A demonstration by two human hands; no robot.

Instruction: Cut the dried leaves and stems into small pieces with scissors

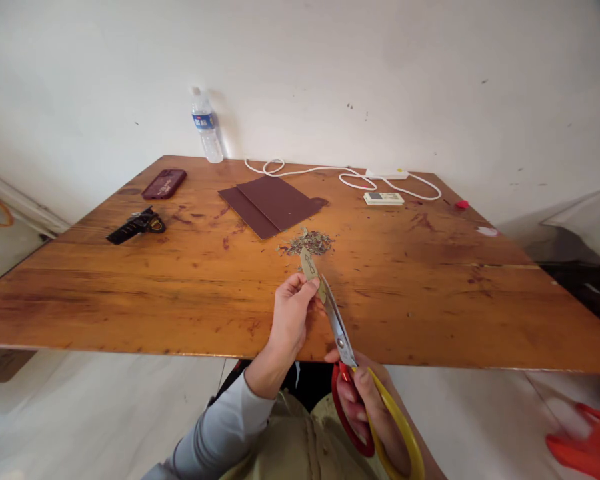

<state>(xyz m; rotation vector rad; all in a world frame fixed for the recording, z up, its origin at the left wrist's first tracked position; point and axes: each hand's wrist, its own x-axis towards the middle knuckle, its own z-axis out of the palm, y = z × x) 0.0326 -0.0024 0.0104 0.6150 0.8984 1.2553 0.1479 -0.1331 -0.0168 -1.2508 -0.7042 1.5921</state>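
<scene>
Near the middle of the table's front edge, my left hand [293, 310] pinches a small greenish-tan piece of paper [310, 267] with a dark outline on it. My right hand [375, 407] grips scissors [341, 340] with one red and one yellow handle. The scissor blades point up and left, slightly parted, close beside the paper's right edge; whether they touch it is hard to tell. Beyond the paper's tip lies a pile of small cut scraps [313, 243]. Two overlapping dark maroon sheets [275, 203] rest behind the pile.
The wooden table [180, 293] also holds a maroon phone [164, 184], a black strap-like object [137, 225], a water bottle [207, 130], a white remote [383, 199] and a white power strip [387, 174] with its cord. A red bag [587, 440] is on the floor at right.
</scene>
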